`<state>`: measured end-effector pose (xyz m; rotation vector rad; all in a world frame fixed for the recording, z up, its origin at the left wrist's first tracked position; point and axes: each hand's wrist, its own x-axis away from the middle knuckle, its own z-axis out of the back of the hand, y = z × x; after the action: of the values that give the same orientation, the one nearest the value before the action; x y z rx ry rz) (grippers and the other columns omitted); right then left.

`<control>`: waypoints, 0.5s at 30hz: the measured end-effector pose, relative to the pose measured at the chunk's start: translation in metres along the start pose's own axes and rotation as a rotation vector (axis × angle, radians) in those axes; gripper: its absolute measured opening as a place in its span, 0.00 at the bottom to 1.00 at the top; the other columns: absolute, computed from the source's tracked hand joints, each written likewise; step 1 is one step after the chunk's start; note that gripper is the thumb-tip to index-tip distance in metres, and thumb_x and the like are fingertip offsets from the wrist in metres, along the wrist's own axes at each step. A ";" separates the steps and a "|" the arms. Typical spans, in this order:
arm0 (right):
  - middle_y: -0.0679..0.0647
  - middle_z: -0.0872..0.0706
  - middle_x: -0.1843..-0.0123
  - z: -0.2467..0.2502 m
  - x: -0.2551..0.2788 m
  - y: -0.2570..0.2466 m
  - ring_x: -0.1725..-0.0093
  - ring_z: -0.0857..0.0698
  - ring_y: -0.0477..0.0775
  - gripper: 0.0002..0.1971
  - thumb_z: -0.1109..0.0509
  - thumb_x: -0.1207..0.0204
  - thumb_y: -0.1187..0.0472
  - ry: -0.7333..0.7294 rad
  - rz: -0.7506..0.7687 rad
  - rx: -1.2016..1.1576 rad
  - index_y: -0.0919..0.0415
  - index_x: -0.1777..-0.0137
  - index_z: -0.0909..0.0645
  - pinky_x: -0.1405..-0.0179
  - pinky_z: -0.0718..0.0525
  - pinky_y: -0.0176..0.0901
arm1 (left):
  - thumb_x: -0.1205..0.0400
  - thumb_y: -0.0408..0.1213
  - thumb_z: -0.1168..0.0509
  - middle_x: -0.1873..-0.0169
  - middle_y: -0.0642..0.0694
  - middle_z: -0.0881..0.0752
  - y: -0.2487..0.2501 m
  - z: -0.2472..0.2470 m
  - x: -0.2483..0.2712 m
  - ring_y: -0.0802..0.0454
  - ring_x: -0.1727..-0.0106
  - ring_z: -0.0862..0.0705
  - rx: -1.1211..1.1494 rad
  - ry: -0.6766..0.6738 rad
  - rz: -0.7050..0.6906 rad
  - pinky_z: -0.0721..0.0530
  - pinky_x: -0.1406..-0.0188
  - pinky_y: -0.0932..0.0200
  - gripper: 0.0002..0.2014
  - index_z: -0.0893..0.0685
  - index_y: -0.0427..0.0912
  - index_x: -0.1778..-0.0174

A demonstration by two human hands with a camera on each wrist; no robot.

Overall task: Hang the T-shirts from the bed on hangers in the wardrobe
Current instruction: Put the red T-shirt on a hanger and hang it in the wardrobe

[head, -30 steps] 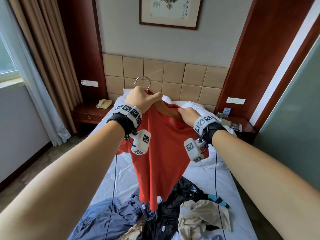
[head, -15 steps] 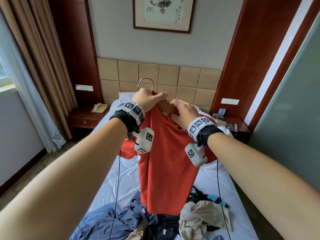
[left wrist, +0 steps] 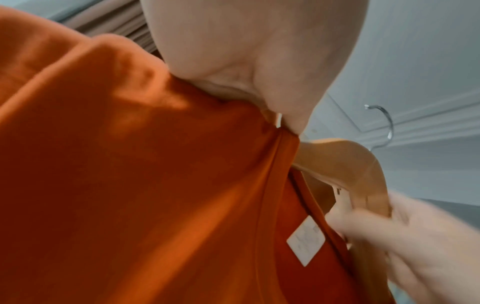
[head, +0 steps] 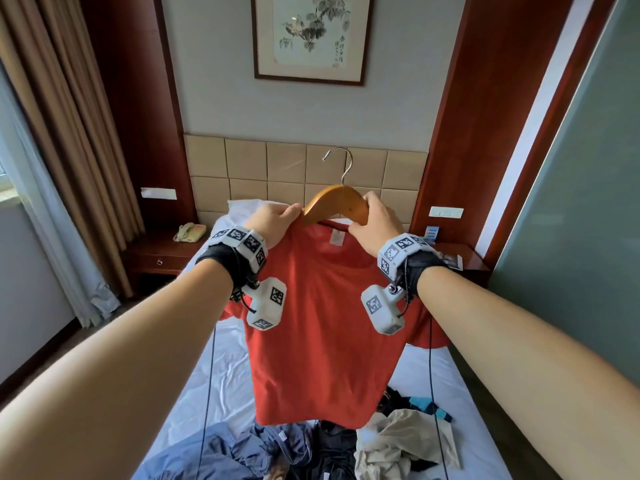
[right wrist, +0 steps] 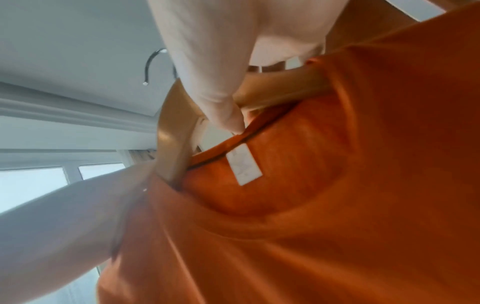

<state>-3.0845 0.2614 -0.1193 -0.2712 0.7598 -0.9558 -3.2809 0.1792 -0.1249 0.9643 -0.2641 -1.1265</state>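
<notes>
A red T-shirt (head: pixel 322 327) hangs in the air over the bed, on a wooden hanger (head: pixel 337 204) with a metal hook (head: pixel 341 164). My left hand (head: pixel 277 220) pinches the shirt's collar at the hanger's left arm. My right hand (head: pixel 375 220) grips the hanger's right arm together with the collar there. The left wrist view shows the collar (left wrist: pixel 275 164), the white label (left wrist: pixel 306 240) and the hanger (left wrist: pixel 345 162) close up. From the right wrist I see my right thumb (right wrist: pixel 223 102) on the hanger (right wrist: pixel 171 131) above the label (right wrist: pixel 244 164).
A heap of clothes (head: pixel 311 452) lies on the near end of the white bed (head: pixel 221 368). Bedside tables stand left (head: pixel 162 258) and right (head: pixel 464 261), the left one with a telephone (head: pixel 188 232). Curtains (head: pixel 59 140) hang at the left; a grey panel (head: pixel 575 216) stands at the right.
The shirt and hanger rose and turned to face me flat. My hands moved apart to the two sides of the collar, baring the hanger's middle and hook.
</notes>
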 end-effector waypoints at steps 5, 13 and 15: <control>0.50 0.14 0.51 0.012 0.004 -0.004 0.52 0.15 0.59 0.20 0.23 0.31 0.56 0.003 0.018 -0.087 0.52 0.43 0.27 0.52 0.16 0.50 | 0.11 0.53 0.44 0.62 0.46 0.17 0.021 -0.006 0.011 0.47 0.58 0.21 -0.188 -0.008 -0.021 0.31 0.60 0.57 0.20 0.14 0.44 0.56; 0.50 0.16 0.61 0.052 0.013 0.015 0.58 0.15 0.58 0.14 0.23 0.36 0.62 0.072 -0.056 -0.176 0.59 0.54 0.23 0.62 0.19 0.47 | 0.15 0.47 0.38 0.73 0.43 0.27 0.033 0.000 0.016 0.44 0.67 0.28 -0.279 0.046 0.035 0.35 0.71 0.55 0.19 0.26 0.43 0.71; 0.51 0.15 0.61 0.063 0.015 0.022 0.59 0.15 0.59 0.14 0.23 0.37 0.62 0.078 -0.060 -0.172 0.57 0.55 0.24 0.61 0.17 0.50 | 0.17 0.48 0.38 0.72 0.43 0.25 0.036 0.000 0.021 0.44 0.66 0.26 -0.294 0.038 0.108 0.33 0.70 0.55 0.18 0.25 0.43 0.70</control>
<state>-3.0223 0.2548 -0.0929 -0.4101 0.9117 -0.9635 -3.2483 0.1646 -0.1034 0.7021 -0.1139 -1.0143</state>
